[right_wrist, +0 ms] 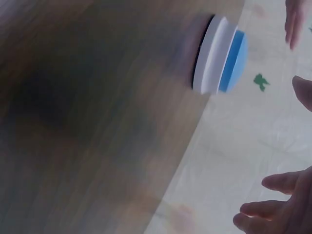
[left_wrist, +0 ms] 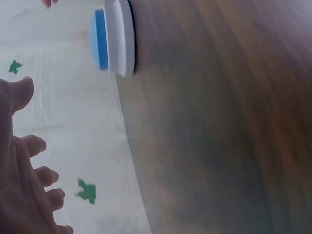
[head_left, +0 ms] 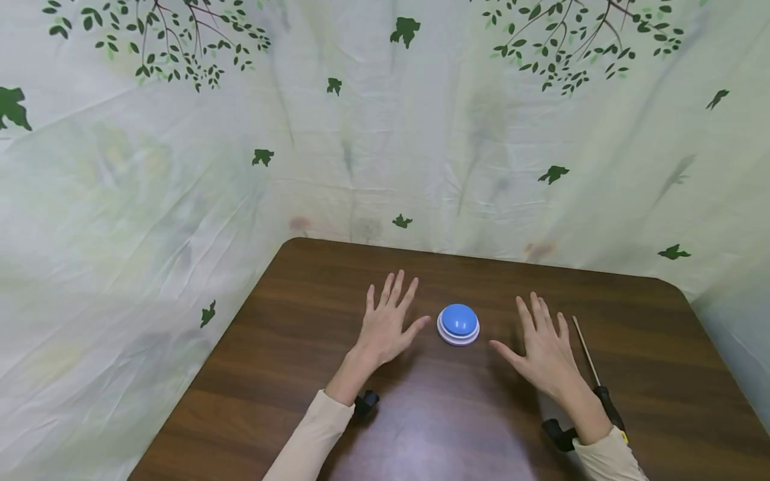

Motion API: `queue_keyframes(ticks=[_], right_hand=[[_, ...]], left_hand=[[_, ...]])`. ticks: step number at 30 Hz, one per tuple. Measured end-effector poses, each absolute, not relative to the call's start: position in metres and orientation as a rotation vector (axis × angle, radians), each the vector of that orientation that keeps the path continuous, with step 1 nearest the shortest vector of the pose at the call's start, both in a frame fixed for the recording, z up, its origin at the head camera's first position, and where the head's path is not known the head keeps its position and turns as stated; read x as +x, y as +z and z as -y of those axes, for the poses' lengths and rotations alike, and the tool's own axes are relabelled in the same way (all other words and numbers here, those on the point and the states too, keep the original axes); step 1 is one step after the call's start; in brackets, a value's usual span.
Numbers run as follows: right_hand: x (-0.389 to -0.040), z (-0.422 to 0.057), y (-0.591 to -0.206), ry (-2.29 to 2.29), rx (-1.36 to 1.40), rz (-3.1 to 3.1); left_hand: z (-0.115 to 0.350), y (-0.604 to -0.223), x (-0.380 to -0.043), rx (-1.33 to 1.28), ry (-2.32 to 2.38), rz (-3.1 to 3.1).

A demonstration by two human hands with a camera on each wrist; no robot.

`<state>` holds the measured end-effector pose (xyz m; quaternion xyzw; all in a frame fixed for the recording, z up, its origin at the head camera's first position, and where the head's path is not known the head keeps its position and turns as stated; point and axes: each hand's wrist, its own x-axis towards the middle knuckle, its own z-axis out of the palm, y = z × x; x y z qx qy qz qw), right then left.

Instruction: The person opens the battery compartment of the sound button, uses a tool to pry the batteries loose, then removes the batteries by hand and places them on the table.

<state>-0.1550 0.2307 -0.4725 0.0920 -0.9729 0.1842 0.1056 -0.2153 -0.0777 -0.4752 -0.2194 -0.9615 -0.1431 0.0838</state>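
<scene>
Both hands [head_left: 383, 332] [head_left: 547, 361] splayed, seemingly aloft

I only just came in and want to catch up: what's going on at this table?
A person holds their left hand and right hand, fingers spread, above a brown wood-grain table. Between the hands sits a round, domed blue button on a white base; neither hand touches it. A screwdriver with a black handle and slim metal shaft lies beside the right hand, also untouched as far as shows.
</scene>
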Motion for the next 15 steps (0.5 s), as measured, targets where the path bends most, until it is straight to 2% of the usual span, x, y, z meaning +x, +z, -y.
queue_keyframes(ticks=[15], right_hand=[[-0.173, -0.188, -0.482, 0.548, 0.423, 2.94]], left_hand=[[0.036, -0.487, -0.227, -0.829, -0.404, 2.931]])
